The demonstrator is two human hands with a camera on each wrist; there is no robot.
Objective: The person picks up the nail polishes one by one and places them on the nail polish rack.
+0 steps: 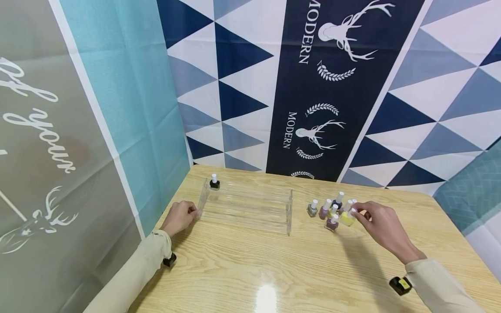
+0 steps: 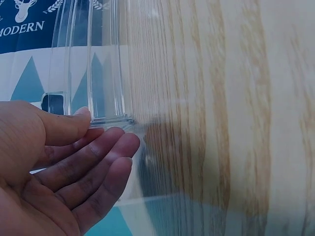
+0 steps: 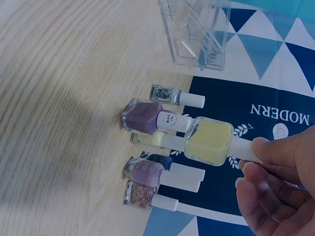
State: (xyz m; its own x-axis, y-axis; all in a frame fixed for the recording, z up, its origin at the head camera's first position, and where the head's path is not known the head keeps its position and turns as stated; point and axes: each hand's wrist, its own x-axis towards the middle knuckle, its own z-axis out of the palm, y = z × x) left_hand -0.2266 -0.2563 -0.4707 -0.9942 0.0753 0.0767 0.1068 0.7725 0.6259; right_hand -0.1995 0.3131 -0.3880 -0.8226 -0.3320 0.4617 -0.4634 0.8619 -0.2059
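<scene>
My right hand pinches the white cap of a pale yellow nail polish bottle between thumb and fingers. In the right wrist view the bottle is held sideways above the other bottles. Around it on the table stand several more, among them a mauve bottle, a silver glitter bottle and a dark blue bottle. At the left, my left hand grips the near end of a clear tiered rack, thumb against its end panel. A black nail polish bottle stands at the rack's back left corner.
The wooden table runs up to a patterned cloth wall at the back. A grey and turquoise cloth hangs along the left side. At the far right is a teal patterned fabric.
</scene>
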